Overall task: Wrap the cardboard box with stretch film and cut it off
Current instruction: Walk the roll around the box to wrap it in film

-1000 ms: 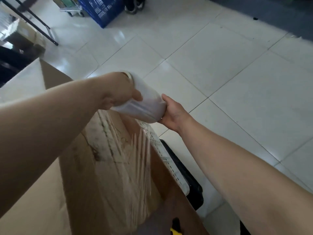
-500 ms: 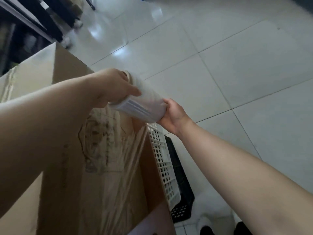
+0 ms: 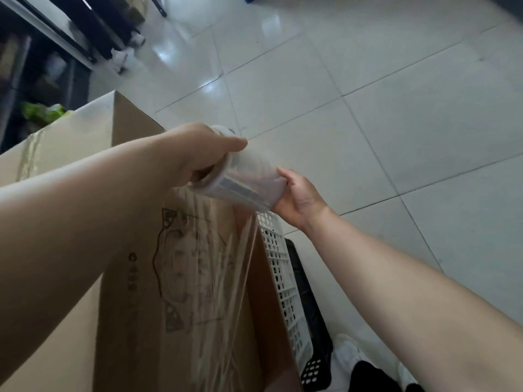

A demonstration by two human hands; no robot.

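Observation:
A tall brown cardboard box (image 3: 133, 131) fills the lower left, with a printed drawing on its near side. A roll of clear stretch film (image 3: 246, 182) is held level above that side. My left hand (image 3: 195, 154) grips the roll's left end, thumb stretched along the top. My right hand (image 3: 300, 199) holds the right end from below. A sheet of film (image 3: 223, 278) hangs from the roll down over the printed face, wrinkled into streaks.
A white perforated crate (image 3: 283, 284) and a black crate (image 3: 308, 306) stand against the box's right side. My white shoes (image 3: 348, 352) are on the pale tiled floor (image 3: 368, 108). Dark shelving (image 3: 34, 60) stands at the top left.
The view has swung left and down, so more of the box's printed side and the crates show. Both hands keep hold of the roll, and a longer stretch of film hangs below it.

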